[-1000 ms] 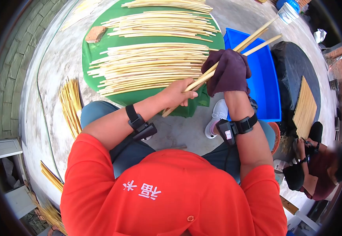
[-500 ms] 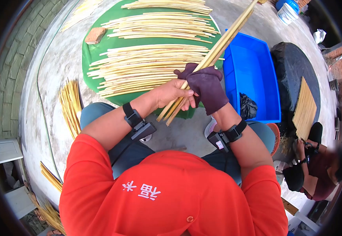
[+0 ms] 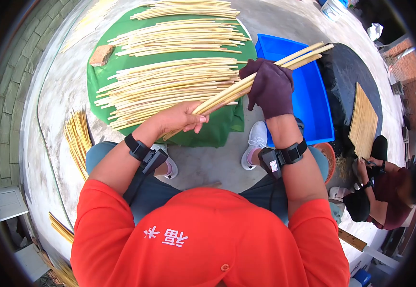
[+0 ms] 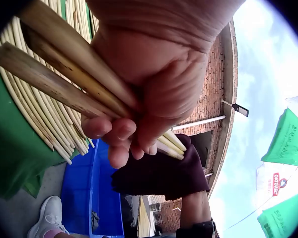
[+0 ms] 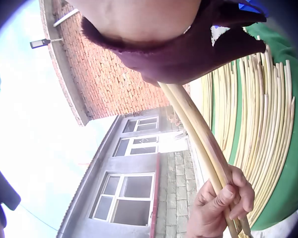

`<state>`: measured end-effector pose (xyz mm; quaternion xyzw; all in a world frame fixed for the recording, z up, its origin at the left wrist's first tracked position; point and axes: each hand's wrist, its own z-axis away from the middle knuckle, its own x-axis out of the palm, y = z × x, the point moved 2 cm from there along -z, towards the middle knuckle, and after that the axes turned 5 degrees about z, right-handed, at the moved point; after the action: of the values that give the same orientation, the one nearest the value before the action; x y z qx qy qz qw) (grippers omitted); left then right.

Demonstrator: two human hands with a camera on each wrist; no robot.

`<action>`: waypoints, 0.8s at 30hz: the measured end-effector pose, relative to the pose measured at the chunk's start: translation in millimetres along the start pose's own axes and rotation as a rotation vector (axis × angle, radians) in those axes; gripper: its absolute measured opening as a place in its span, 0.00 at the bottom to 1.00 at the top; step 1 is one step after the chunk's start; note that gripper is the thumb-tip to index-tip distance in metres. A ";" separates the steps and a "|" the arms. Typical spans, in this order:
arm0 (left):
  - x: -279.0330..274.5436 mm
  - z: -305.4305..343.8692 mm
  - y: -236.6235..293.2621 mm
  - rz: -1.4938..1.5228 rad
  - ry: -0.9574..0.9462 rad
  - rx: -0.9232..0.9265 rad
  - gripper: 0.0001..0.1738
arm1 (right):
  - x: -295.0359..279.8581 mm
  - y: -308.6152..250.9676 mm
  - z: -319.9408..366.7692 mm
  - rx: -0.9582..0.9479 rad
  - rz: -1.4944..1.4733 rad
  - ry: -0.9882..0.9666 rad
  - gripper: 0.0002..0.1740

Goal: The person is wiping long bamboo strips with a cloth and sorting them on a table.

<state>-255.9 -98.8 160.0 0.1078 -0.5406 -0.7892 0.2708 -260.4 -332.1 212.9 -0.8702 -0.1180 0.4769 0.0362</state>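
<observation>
A few long pale peeled sticks (image 3: 227,95) slant across in front of me. Near their lower end, my left hand (image 3: 185,117) grips them, thumb on top and fingers curled beneath in the left wrist view. Farther up, a dark purple cloth (image 3: 271,88) is folded round the same sticks. My right hand (image 5: 144,20) holds the sticks through this cloth, its fingers hidden under the fabric. The stick tips (image 3: 325,48) poke out beyond the cloth, over the blue bin. Butt ends (image 4: 20,64) jut out behind the left hand.
Rows of similar sticks (image 3: 165,86) lie on a round table with a green cover (image 3: 208,138). A brick piece (image 3: 101,55) rests there too. Right of it stands a blue bin (image 3: 313,110). Another person (image 3: 385,191) sits at right beside a stick mat (image 3: 364,119). Bundles (image 3: 78,138) lean at left.
The cloth-covered hand first came in close to the left hand, then moved outward along the sticks. The left hand shifted left, and the sticks now lie flatter. The head view has shifted slightly.
</observation>
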 end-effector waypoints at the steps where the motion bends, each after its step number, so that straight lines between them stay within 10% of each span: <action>1: -5.5 3.0 0.1 -0.075 0.012 -0.001 0.08 | -4.2 12.8 -1.9 -0.058 -0.113 0.140 0.06; 12: -8.0 -3.0 -20.7 -0.461 0.239 0.207 0.09 | 15.6 52.7 -18.9 0.117 0.118 -0.073 0.04; 24: 21.2 -10.7 -0.6 -0.943 0.619 0.134 0.14 | 42.6 -61.1 26.4 -0.048 0.049 -0.443 0.10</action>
<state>-268.7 -118.7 157.8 0.5808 -0.3785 -0.7202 0.0277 -271.0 -264.0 174.3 -0.7474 -0.1129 0.6543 -0.0228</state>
